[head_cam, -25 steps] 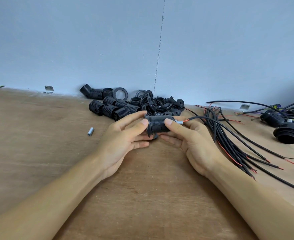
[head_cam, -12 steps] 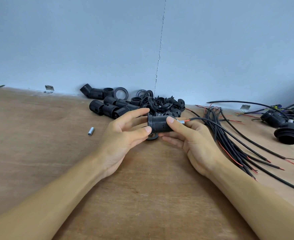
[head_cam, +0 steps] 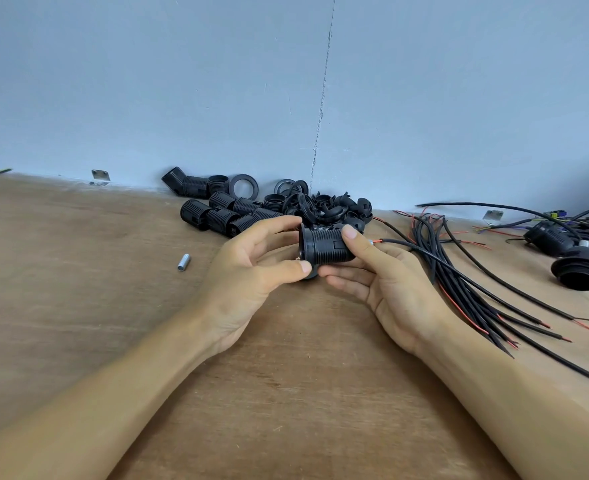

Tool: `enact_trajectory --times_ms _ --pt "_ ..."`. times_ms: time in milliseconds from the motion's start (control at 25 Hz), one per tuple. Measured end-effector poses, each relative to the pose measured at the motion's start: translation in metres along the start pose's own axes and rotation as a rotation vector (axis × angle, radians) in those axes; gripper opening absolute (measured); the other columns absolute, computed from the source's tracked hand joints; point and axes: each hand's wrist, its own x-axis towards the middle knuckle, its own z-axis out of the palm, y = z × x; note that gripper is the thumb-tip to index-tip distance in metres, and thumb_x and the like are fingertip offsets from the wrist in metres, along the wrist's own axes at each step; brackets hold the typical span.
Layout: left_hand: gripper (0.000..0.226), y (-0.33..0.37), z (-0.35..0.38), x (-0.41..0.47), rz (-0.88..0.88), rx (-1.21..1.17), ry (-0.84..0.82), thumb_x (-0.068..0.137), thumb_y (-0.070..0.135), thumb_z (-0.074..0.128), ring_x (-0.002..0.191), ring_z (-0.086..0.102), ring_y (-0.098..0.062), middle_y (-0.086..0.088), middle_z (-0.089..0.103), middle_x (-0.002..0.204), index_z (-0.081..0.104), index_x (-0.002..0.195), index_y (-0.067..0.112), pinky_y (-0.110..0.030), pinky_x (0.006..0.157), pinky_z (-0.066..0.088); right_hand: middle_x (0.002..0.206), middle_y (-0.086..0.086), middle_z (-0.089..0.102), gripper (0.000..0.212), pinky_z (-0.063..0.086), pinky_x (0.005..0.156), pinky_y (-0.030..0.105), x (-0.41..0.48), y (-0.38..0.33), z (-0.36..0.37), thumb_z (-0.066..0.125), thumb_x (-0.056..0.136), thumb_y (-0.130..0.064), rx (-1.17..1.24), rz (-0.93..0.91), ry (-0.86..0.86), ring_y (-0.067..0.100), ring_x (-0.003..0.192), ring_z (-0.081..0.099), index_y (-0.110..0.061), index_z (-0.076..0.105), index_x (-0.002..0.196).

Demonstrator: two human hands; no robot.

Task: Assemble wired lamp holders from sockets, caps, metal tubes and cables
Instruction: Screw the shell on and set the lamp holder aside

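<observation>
Between left hand (head_cam: 248, 268), right hand (head_cam: 390, 285), socket (head_cam: 324, 247)

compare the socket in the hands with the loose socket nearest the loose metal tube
Left hand and right hand grip the held socket; the loose socket lies untouched on the table. The held socket has a cable at its right end; the loose socket shows none. Both are black and ribbed.

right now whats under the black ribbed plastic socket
Below the black ribbed plastic socket, only the edge of a dark round part shows on the wooden table. The left hand and right hand cover the rest.
</observation>
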Motion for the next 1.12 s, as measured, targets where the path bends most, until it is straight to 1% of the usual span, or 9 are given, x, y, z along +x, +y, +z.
enact_trajectory --times_ms 240,360,480,640,800,880,960,1040,1120 --pt "0.069 0.002 0.002 -0.002 0.002 0.078 -0.038 0.077 -0.014 0.075 0.116 0.07 -0.016 0.012 0.069 0.132 0.064 0.13 0.029 -0.043 0.106 0.05 0.084 0.02 0.075 0.044 0.058 0.055 0.023 -0.001 -0.003 0.001 0.076 0.072 -0.055 -0.051 0.033 0.04 0.022 0.069 0.075 -0.012 0.082 0.08" --pt "0.055 0.005 0.003 -0.001 0.001 -0.009 -0.052 0.075 -0.001 0.079 0.119 0.068 -0.013 0.007 0.071 0.129 0.069 0.124 0.021 -0.042 0.103 0.054 0.082 0.019 0.076 0.041 0.058 0.056 0.023 -0.001 -0.002 0.002 0.074 0.076 -0.054 -0.057 0.019 0.04 0.021 0.068 0.075 -0.013 0.082 0.08" --pt "0.038 0.005 0.001 0.0 0.01 -0.114 -0.047 0.077 0.01 0.077 0.12 0.068 -0.019 -0.002 0.074 0.124 0.072 0.114 0.012 -0.035 0.099 0.057 0.083 0.018 0.076 0.038 0.058 0.057 0.022 -0.002 -0.002 0.004 0.072 0.078 -0.054 -0.088 0.023 0.014 0.02 0.07 0.075 -0.017 0.082 0.082" --pt "0.05 0.004 0.001 0.001 0.018 -0.05 0.018 0.066 0.017 0.08 0.118 0.068 -0.01 0.002 0.075 0.122 0.074 0.115 0.021 -0.028 0.096 0.057 0.084 0.018 0.076 0.041 0.058 0.057 0.022 -0.002 -0.003 0.001 0.073 0.078 -0.053 -0.07 0.034 0.004 0.02 0.07 0.076 -0.014 0.082 0.085" --pt "0.06 0.005 -0.003 0.001 -0.065 0.039 -0.002 0.068 0.024 0.082 0.109 0.074 -0.023 -0.006 0.076 0.118 0.069 0.126 0.013 -0.036 0.088 0.062 0.086 0.018 0.076 0.038 0.058 0.06 0.022 -0.002 -0.003 0.0 0.073 0.08 -0.049 -0.059 0.018 0.009 0.021 0.072 0.076 -0.012 0.082 0.086" --pt "0.061 0.005 -0.004 0.0 -0.089 0.036 -0.042 0.069 0.02 0.081 0.107 0.074 -0.026 -0.008 0.076 0.119 0.068 0.128 0.012 -0.036 0.086 0.063 0.086 0.018 0.077 0.036 0.058 0.059 0.022 -0.002 -0.003 0.001 0.072 0.08 -0.048 -0.075 0.011 0.019 0.02 0.072 0.075 -0.014 0.082 0.083" --pt "0.059 0.007 -0.002 0.0 -0.069 -0.003 -0.038 0.066 0.011 0.08 0.112 0.072 -0.022 -0.005 0.075 0.122 0.071 0.125 0.013 -0.038 0.092 0.061 0.086 0.017 0.077 0.034 0.058 0.059 0.022 -0.002 -0.003 0.001 0.072 0.081 -0.047 -0.093 0.012 0.034 0.021 0.071 0.075 -0.015 0.082 0.081" --pt "0.047 0.01 0.0 0.002 -0.048 -0.076 -0.031 0.069 0.008 0.076 0.118 0.07 -0.019 -0.006 0.075 0.122 0.075 0.116 0.01 -0.036 0.101 0.056 0.086 0.018 0.077 0.034 0.059 0.059 0.023 -0.001 -0.002 0.001 0.072 0.081 -0.046 -0.099 0.016 0.043 0.021 0.071 0.075 -0.014 0.082 0.081" --pt "0.018 0.016 -0.003 0.004 -0.04 -0.199 -0.037 0.077 0.013 0.073 0.116 0.071 -0.022 -0.012 0.078 0.111 0.08 0.093 0.01 -0.035 0.103 0.054 0.088 0.018 0.077 0.033 0.059 0.06 0.023 -0.001 -0.001 0.001 0.073 0.081 -0.046 -0.101 0.013 0.049 0.022 0.072 0.075 -0.014 0.082 0.08"
